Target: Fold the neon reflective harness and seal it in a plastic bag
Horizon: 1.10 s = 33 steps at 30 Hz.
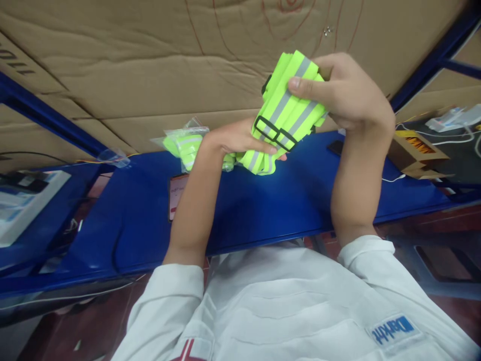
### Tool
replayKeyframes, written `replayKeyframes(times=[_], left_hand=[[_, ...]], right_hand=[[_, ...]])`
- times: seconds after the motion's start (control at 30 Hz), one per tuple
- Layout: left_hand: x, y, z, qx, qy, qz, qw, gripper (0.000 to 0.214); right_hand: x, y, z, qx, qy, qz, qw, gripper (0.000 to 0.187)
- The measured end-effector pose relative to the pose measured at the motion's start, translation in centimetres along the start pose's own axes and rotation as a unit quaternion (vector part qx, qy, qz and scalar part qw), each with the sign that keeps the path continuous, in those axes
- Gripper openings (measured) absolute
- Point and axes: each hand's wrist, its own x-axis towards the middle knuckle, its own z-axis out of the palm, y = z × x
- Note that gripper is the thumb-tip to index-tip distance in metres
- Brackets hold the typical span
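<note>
While my right hand (349, 93) clamped the top of the folded reflective strap bundle (285, 115), fingers (306, 86) pinching hard across its grey stripes, my left hand (240, 140) cupped it from below, fingers pressed together under the lower folds. I held it up above the blue desk (143, 210), clear of the surface. The black buckle (274, 131) hung loose at the front. The risk, as I judged it: slack in either grip and the stacked folds could spring apart. Bagged straps (184, 143) lay on the desk just behind my left wrist.
</note>
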Motion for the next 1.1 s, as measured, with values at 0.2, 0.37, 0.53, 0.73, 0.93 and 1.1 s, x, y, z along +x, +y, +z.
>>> replayKeyframes(times=[0.2,0.37,0.53,0.73,0.93,1.1], left_hand=[[-1.1,2.1,1.0,0.018,0.028,0.047,0.998,0.041],[-1.4,2.8,1.1,0.005,0.07,0.042,0.997,0.05],[-0.9,1.9,0.8,-0.01,0.086,0.061,0.994,0.045],[0.1,0.6,0.8,-0.024,0.115,0.087,0.989,0.042],[0.0,1.5,1.1,-0.037,0.11,0.054,0.992,0.034],[1.0,1.2,1.8,-0.087,0.133,0.027,0.987,0.029]], right_hand=[[2.1,2.6,2.1,0.17,-0.034,0.034,0.984,0.046],[2.7,4.1,3.4,0.058,0.015,0.014,0.998,0.037],[1.6,2.5,2.6,-0.053,-0.116,-0.047,0.991,0.054],[1.8,1.9,2.2,-0.14,-0.137,-0.07,0.978,0.074],[2.4,2.7,2.4,-0.122,-0.113,-0.1,0.981,0.059],[1.6,1.7,1.9,-0.131,-0.048,-0.154,0.978,0.049]])
